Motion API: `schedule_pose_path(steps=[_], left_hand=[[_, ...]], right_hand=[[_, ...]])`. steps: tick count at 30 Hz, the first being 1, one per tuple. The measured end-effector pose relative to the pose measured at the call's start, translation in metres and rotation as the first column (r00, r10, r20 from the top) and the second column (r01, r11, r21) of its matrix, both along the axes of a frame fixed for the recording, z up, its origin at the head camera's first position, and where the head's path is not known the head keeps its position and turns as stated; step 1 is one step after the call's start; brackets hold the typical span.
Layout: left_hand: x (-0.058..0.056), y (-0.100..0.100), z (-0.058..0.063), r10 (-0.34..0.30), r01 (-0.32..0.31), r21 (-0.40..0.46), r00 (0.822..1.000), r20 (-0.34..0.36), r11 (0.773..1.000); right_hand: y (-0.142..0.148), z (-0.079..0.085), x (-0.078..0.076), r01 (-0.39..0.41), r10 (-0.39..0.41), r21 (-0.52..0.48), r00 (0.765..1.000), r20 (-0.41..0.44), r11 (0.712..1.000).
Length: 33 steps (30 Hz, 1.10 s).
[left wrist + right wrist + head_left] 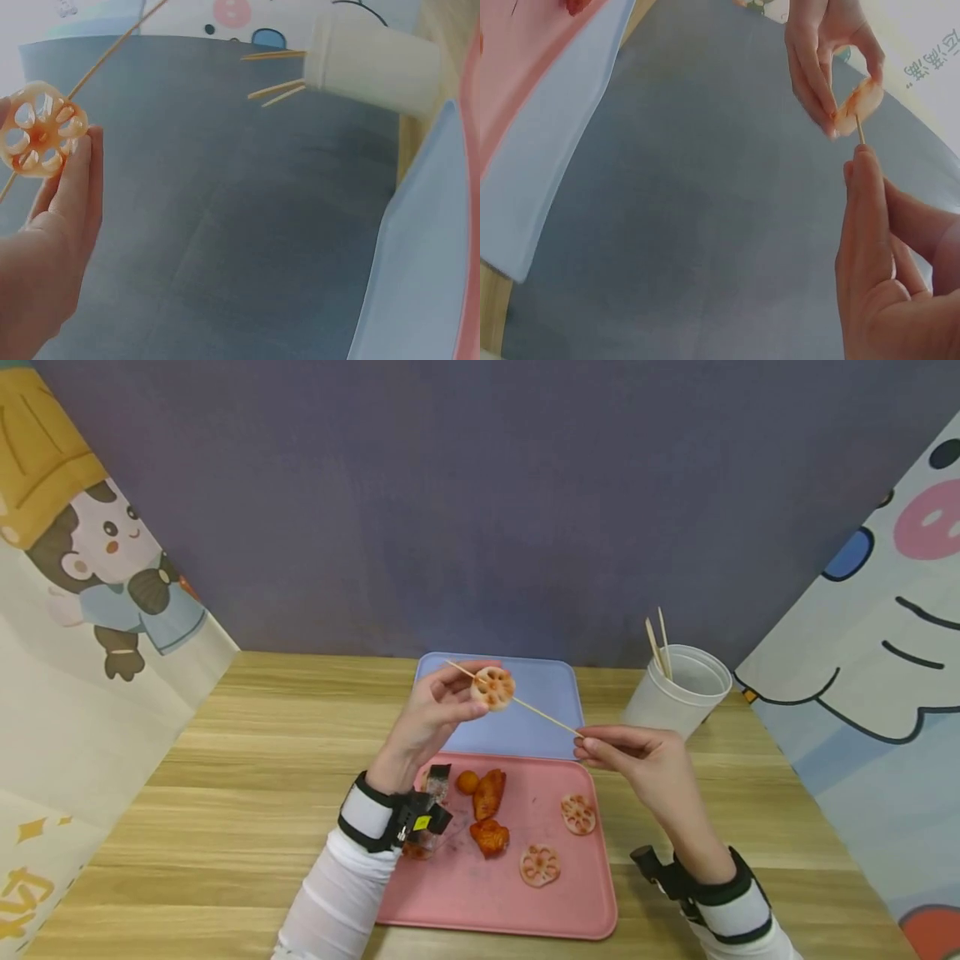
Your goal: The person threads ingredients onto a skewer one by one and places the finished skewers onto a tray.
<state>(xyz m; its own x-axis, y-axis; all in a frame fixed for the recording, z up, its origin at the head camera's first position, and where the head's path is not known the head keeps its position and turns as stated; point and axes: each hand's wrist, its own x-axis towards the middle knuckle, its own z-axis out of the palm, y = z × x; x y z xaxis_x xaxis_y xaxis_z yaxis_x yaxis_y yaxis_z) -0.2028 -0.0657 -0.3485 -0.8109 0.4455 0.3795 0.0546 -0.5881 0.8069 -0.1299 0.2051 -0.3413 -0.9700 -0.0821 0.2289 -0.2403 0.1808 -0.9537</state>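
Note:
Raised over the trays, a lotus root slice (492,688) is pinched at its edges by my left hand (429,714). A thin bamboo skewer (546,717) runs through the slice, its far end sticking out on the left side. My right hand (639,758) pinches the skewer's other end between thumb and fingers. In the left wrist view the slice (43,129) faces the camera, showing its holes and reddish seasoning. From the right wrist the slice (859,105) appears nearly edge-on, with a short length of skewer (860,129) between it and my right fingertips.
On the pink tray (487,910) lie two more lotus root slices (540,865), browned meat pieces (490,793), a small round ball (467,782) and dark-skinned pieces (439,777) partly behind my left wrist. A blue tray (551,693) sits behind it. A white bucket (667,706) at right holds several skewers (654,645).

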Motion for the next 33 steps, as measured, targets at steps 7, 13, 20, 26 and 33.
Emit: schedule_pose_path(steps=[7,13,20,26,33], left_hand=[[0.002,-0.001,0.000,-0.028,0.026,-0.030,0.996,-0.082,0.999],[0.001,-0.002,0.001,-0.032,0.024,-0.073,0.994,-0.106,0.997],[0.001,-0.001,0.002,-0.065,0.051,-0.108,0.989,-0.130,0.993],[0.007,0.012,0.002,-0.119,0.100,-0.181,0.988,-0.098,0.978],[0.009,0.016,0.000,-0.113,0.089,-0.189,0.986,-0.124,0.978]], right_hand=[[-0.003,-0.001,0.001,-0.011,0.011,-0.009,1.000,0.001,1.000],[-0.002,0.000,0.003,-0.006,0.006,-0.021,1.000,0.002,1.000],[-0.004,0.000,0.005,0.004,-0.003,-0.040,1.000,0.013,0.999],[-0.011,-0.001,0.007,-0.027,0.028,-0.032,0.999,0.021,0.999],[-0.012,-0.001,0.007,-0.009,0.009,-0.024,1.000,0.000,1.000]])
